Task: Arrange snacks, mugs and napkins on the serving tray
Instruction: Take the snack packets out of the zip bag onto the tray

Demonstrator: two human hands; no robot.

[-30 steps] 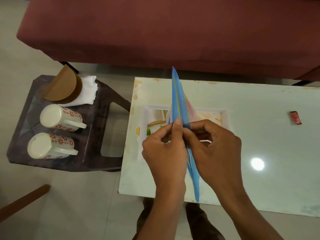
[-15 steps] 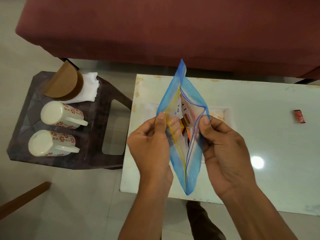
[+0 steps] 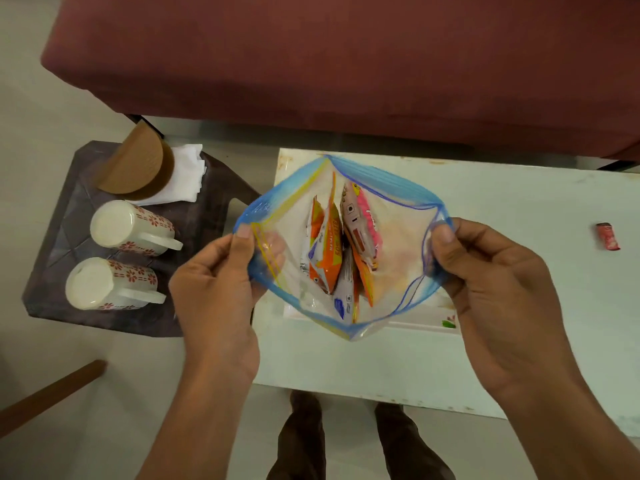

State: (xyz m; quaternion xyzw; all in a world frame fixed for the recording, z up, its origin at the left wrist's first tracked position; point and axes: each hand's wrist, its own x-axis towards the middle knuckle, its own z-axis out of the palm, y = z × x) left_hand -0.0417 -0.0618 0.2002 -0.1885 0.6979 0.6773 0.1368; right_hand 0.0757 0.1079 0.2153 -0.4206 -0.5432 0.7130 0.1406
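Observation:
I hold a clear zip bag point(image 3: 391, 188) with a blue rim wide open above the white table point(image 3: 519, 209). My left hand point(image 3: 221, 292) pinches its left rim, my right hand point(image 3: 498, 289) its right rim. Several orange and pink snack packets point(image 3: 341, 247) stand inside the bag. The white serving tray point(image 3: 422, 325) lies under the bag, mostly hidden. Two white mugs with red flowers, one point(image 3: 133, 225) behind the other point(image 3: 110, 284), lie on their sides on a dark stool point(image 3: 76, 202) at left. White napkins point(image 3: 185, 174) sit beside a wooden holder point(image 3: 136, 166) there.
A small red wrapper point(image 3: 607, 236) lies on the table at the right. A maroon sofa point(image 3: 346, 64) runs along the far side. A wooden leg point(image 3: 48, 393) crosses the floor at lower left. My feet point(image 3: 353, 441) stand at the table's near edge.
The bag went from shut and edge-on to pulled wide open. My hands moved apart, left and right, and the snack packets inside came into view.

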